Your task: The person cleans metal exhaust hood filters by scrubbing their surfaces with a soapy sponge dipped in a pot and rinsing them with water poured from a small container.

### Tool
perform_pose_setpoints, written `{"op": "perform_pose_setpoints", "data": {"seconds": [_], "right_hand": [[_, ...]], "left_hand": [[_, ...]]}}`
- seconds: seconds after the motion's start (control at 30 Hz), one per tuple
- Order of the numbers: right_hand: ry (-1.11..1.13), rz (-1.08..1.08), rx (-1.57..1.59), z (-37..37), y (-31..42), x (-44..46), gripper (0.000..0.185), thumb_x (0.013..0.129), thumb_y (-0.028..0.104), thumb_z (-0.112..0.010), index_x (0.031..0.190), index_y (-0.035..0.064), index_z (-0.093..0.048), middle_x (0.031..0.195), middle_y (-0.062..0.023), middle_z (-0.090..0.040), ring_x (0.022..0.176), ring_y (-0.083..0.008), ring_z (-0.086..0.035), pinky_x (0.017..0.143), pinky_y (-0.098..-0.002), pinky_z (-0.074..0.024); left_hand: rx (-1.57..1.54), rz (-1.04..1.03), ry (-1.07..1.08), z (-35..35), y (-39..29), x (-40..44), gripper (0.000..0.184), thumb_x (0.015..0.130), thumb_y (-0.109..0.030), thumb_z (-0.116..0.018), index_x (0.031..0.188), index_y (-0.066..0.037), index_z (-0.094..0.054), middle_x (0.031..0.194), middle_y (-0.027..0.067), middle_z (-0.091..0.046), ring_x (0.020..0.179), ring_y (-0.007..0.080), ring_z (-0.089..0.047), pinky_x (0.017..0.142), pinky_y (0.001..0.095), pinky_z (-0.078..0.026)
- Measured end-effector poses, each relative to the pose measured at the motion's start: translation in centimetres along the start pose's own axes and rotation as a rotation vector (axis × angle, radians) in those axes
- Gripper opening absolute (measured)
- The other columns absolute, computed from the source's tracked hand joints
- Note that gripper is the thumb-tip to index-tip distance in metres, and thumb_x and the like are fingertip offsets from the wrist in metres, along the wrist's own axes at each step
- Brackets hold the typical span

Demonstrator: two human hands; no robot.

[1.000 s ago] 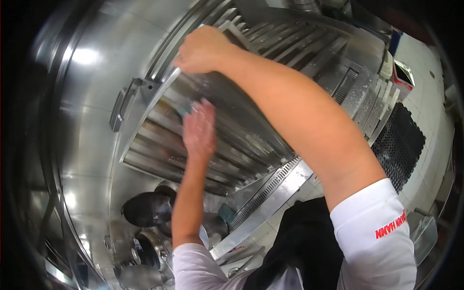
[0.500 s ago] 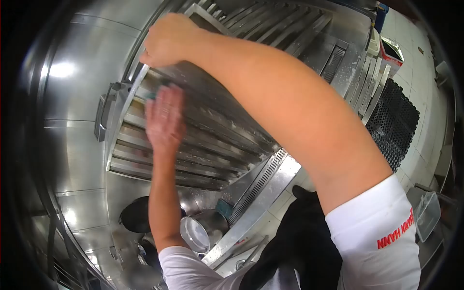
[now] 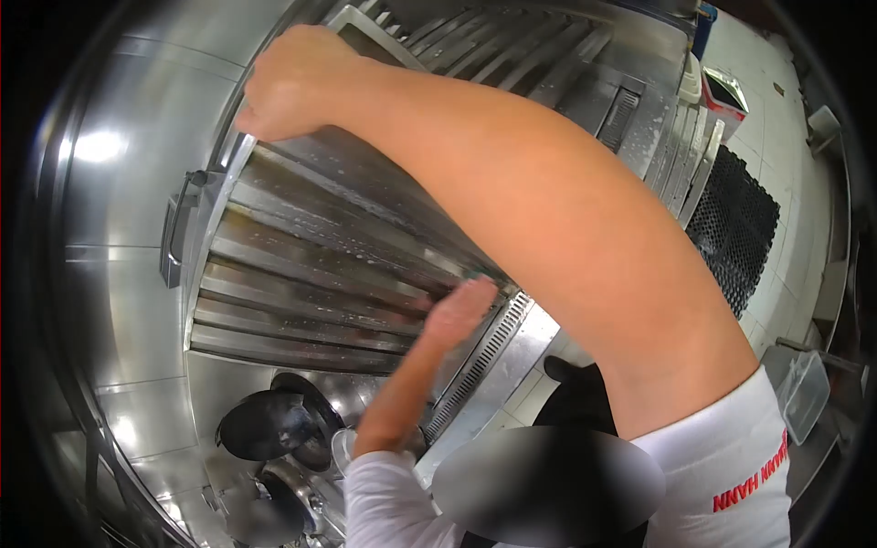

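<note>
A ridged metal panel (image 3: pixel 301 247), wet with drops and suds, leans at a slant across the metal work surface. At its upper left corner, my right hand (image 3: pixel 297 87) is closed over the frame, with the forearm stretched across the view. Near the panel's lower right end is my left hand (image 3: pixel 461 310), slightly blurred, pressing on the ridges. Part of a dark green pad (image 3: pixel 484 274) shows at its fingertips; the rest is hidden beneath the hand.
More metal slats (image 3: pixel 512 46) lie behind the panel. A slotted drain (image 3: pixel 480 361) runs along the front edge. Dark pans (image 3: pixel 265 425) are at the lower left. On the right are a black perforated mat (image 3: pixel 735 233), an open tin (image 3: pixel 724 94) and a clear container (image 3: pixel 806 402).
My left hand has swept from the panel's upper left down to its lower right end. My right hand keeps hold of the frame, now further left in the view.
</note>
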State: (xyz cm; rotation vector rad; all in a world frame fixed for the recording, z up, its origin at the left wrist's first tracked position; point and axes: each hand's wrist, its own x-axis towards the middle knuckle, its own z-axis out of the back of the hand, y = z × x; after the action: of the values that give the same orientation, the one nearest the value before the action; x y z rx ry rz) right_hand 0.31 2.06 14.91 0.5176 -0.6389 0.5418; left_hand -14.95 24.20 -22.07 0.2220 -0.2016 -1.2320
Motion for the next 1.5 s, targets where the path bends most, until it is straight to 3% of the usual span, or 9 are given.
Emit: {"op": "perform_pose_setpoints", "data": {"seconds": [0.13,0.2,0.33,0.47,0.67,0.9,0.97,1.2,1.5], "right_hand": [[-0.038,0.165,-0.148,-1.4,-0.5,0.5,0.040,0.089,0.038,-0.049,0.081,0.0095,-0.076,0.086,-0.0148,-0.073,0.087,-0.0322,-0.071,0.074,-0.0457,-0.0550],[-0.017,0.217,-0.220,-1.4,-0.3,0.6,0.035,0.088,0.035,-0.054,0.080,0.0105,-0.078,0.088,-0.0158,-0.074,0.089,-0.0311,-0.072,0.075,-0.0452,-0.0553],[0.087,0.087,-0.228,0.2,0.6,0.6,0.038,0.091,0.034,-0.049,0.082,0.0067,-0.074,0.085,-0.0191,-0.071,0.084,-0.0370,-0.069,0.074,-0.0484,-0.0533],[-0.029,0.086,-0.234,-1.2,-0.4,1.1,0.044,0.090,0.035,-0.043,0.075,0.0072,-0.073,0.074,-0.0195,-0.069,0.073,-0.0391,-0.067,0.068,-0.0494,-0.0522],[-0.009,0.110,-0.206,-1.3,-0.2,1.3,0.045,0.089,0.035,-0.042,0.075,0.0070,-0.075,0.077,-0.0212,-0.069,0.072,-0.0405,-0.067,0.070,-0.0505,-0.0533],[-0.013,0.144,-0.173,-1.5,-0.1,1.2,0.045,0.090,0.033,-0.043,0.073,0.0061,-0.074,0.075,-0.0213,-0.069,0.069,-0.0409,-0.067,0.067,-0.0491,-0.0541],[-0.026,0.165,-0.185,-1.4,-0.3,1.4,0.045,0.090,0.032,-0.043,0.071,0.0045,-0.073,0.072,-0.0203,-0.068,0.067,-0.0406,-0.067,0.067,-0.0490,-0.0541],[-0.096,0.220,-0.116,-1.2,-0.9,1.4,0.045,0.091,0.032,-0.043,0.072,0.0040,-0.073,0.073,-0.0201,-0.068,0.068,-0.0404,-0.067,0.068,-0.0490,-0.0541],[0.008,0.176,-0.198,-1.2,-0.1,1.5,0.043,0.092,0.031,-0.039,0.079,0.0074,-0.073,0.078,-0.0189,-0.070,0.074,-0.0404,-0.067,0.069,-0.0496,-0.0531]], "left_hand": [[0.270,0.315,0.029,20.5,13.1,3.2,0.051,0.084,-0.014,-0.054,0.135,-0.007,-0.057,0.147,0.0117,-0.051,0.133,0.0299,-0.051,0.104,0.0485,-0.042],[0.394,0.385,-0.312,25.7,16.2,4.4,0.048,0.088,-0.008,-0.052,0.136,-0.007,-0.057,0.141,0.0106,-0.057,0.133,0.0299,-0.052,0.109,0.0499,-0.040],[0.330,0.710,-0.961,15.1,11.5,4.9,0.043,0.094,0.002,-0.048,0.136,0.004,-0.054,0.139,0.0285,-0.053,0.132,0.0444,-0.049,0.111,0.0487,-0.040],[-0.019,1.142,-1.009,5.9,0.5,9.5,0.054,0.094,-0.001,-0.046,0.145,0.012,-0.035,0.149,0.0358,-0.036,0.140,0.0532,-0.031,0.117,0.0527,-0.029],[0.147,1.120,-1.343,22.6,13.3,12.2,0.046,0.094,0.004,-0.048,0.140,0.008,-0.047,0.148,0.0313,-0.041,0.140,0.0463,-0.037,0.116,0.0492,-0.032],[0.087,1.148,-0.973,12.7,3.8,12.4,0.050,0.090,0.002,-0.053,0.140,0.004,-0.050,0.146,0.0202,-0.049,0.135,0.0439,-0.045,0.112,0.0528,-0.035],[0.145,1.206,-1.192,16.5,8.8,13.9,0.051,0.092,-0.002,-0.053,0.142,0.001,-0.048,0.144,0.0163,-0.053,0.134,0.0436,-0.046,0.111,0.0541,-0.036],[0.303,1.130,-0.794,9.2,5.7,10.5,0.051,0.092,-0.005,-0.055,0.141,0.006,-0.047,0.148,0.0233,-0.046,0.138,0.0471,-0.039,0.112,0.0549,-0.035],[0.189,1.322,-1.267,15.4,10.4,12.9,0.049,0.103,-0.016,-0.040,0.143,0.013,-0.038,0.146,0.0358,-0.039,0.138,0.0509,-0.037,0.116,0.0516,-0.031]]}}
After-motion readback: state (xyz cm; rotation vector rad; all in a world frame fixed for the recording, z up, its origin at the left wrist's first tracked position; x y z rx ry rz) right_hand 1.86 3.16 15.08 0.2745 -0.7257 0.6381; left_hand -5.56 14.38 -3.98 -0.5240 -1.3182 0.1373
